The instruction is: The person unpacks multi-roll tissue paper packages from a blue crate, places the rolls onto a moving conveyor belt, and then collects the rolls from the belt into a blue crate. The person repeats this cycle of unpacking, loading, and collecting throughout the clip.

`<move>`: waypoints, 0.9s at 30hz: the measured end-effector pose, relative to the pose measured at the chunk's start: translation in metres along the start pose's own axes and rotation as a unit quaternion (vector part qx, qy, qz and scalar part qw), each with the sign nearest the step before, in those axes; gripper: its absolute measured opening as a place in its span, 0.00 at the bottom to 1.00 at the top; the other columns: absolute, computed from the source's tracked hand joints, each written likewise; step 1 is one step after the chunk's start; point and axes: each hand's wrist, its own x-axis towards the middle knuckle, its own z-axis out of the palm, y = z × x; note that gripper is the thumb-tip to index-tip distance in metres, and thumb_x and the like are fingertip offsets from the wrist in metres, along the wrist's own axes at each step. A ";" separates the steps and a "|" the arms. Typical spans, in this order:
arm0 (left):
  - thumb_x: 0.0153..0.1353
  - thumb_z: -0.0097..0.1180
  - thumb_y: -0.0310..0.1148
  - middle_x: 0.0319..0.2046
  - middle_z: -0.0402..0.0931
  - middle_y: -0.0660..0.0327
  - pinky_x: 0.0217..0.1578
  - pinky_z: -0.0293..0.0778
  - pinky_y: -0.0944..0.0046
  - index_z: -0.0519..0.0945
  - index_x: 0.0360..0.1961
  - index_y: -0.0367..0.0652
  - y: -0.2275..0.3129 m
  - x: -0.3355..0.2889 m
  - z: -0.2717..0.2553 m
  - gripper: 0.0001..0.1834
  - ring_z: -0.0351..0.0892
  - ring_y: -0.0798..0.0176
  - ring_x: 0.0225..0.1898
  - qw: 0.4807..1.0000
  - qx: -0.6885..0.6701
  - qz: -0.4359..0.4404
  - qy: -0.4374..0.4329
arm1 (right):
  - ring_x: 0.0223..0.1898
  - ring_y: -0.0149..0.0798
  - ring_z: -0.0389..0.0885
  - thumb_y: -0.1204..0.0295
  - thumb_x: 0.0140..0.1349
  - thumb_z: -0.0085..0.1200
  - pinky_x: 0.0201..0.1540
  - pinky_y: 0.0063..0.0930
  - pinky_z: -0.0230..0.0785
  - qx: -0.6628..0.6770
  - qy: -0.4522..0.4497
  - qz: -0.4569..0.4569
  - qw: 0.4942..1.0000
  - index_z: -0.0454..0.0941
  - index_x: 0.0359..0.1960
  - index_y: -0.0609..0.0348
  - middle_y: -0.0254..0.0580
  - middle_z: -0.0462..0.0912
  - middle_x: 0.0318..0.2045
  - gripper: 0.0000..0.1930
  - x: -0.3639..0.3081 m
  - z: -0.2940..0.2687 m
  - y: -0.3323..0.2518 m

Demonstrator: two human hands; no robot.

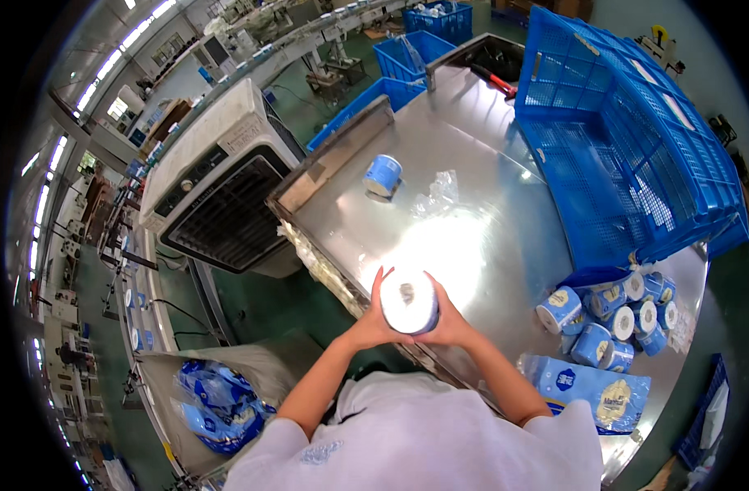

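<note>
Between both my hands is a white toilet roll [409,303] with a blue wrapper edge, held end-up over the near edge of the metal table. My left hand [373,317] closes on its left side and my right hand [450,317] on its right side. Farther off, a single blue-wrapped toilet roll [383,175] stands on the table, with a crumpled piece of clear plastic [441,191] to its right. At the right, several blue-wrapped rolls [618,324] lie heaped. A flat blue printed plastic package [589,394] rests near my right forearm.
A large blue plastic crate [604,155] lies tipped on the metal table [505,245], beyond the heap. A red-handled tool [495,83] is at the far edge. To the left stands a white air cooler [227,176]. A sack [288,353] with blue plastic packaging [219,407] sits lower left.
</note>
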 end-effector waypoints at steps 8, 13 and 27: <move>0.27 0.76 0.37 0.60 0.57 0.51 0.60 0.57 0.56 0.53 0.62 0.39 0.086 0.020 0.021 0.59 0.59 0.53 0.61 0.965 0.151 0.155 -0.146 | 0.61 0.44 0.59 0.71 0.30 0.74 0.62 0.37 0.53 0.031 0.059 -0.049 0.997 0.49 0.63 0.53 0.46 0.57 0.60 0.56 -0.039 -0.029 -0.097; 0.28 0.76 0.38 0.57 0.61 0.45 0.59 0.58 0.51 0.55 0.61 0.37 0.104 0.032 -0.002 0.57 0.63 0.45 0.58 0.926 0.110 0.320 -0.165 | 0.59 0.49 0.63 0.70 0.34 0.70 0.61 0.42 0.53 -0.041 0.146 -0.189 0.970 0.53 0.60 0.55 0.49 0.62 0.58 0.49 -0.026 -0.009 -0.125; 0.29 0.77 0.42 0.54 0.63 0.40 0.56 0.61 0.47 0.60 0.56 0.33 0.097 0.017 -0.086 0.53 0.66 0.43 0.56 0.895 -0.019 0.426 -0.133 | 0.56 0.52 0.66 0.68 0.33 0.70 0.60 0.47 0.52 -0.164 0.132 -0.178 0.961 0.59 0.58 0.59 0.49 0.67 0.54 0.46 0.017 0.054 -0.181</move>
